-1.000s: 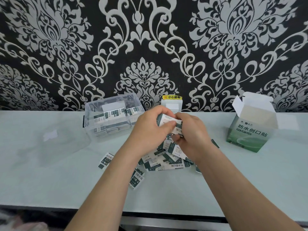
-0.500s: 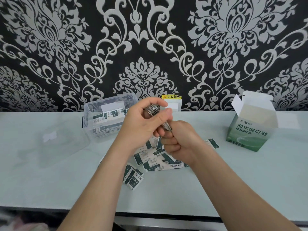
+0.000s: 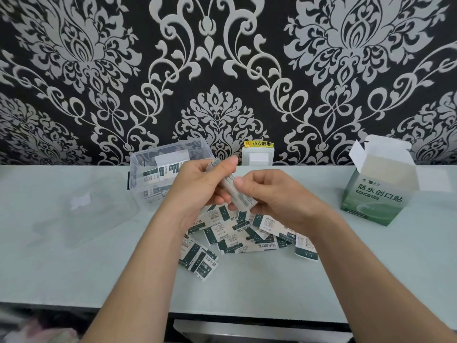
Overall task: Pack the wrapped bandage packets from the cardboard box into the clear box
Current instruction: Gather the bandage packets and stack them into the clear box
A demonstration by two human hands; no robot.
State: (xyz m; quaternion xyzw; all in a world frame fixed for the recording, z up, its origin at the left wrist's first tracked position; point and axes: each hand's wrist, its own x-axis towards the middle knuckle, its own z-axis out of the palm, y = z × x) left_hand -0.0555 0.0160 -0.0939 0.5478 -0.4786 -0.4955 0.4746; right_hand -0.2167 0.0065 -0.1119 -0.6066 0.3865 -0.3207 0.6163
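Both hands on one stack [image 3: 235, 191] of packets, above the table [image 3: 74, 256].

Left hand [image 3: 200, 186] curls round the stack's upper end, thumb on top; right hand [image 3: 274, 196] pinches its lower end, thumb against the edge, and the stack sits tilted, edge-on, between them. Right under the hands a loose pile [image 3: 237, 233] of green-and-white packets sprawls on the table, one reading 防水创口贴 upside down. The clear box [image 3: 148, 169] stands just behind the left hand, lid off, packets already inside; its lid [image 3: 81, 211] lies to the left. The carton [image 3: 378, 191], flaps open, sits well off to the right, printed 防水创口贴. At the wall, a yellow sticker [image 3: 258, 144] reads 小心触电.
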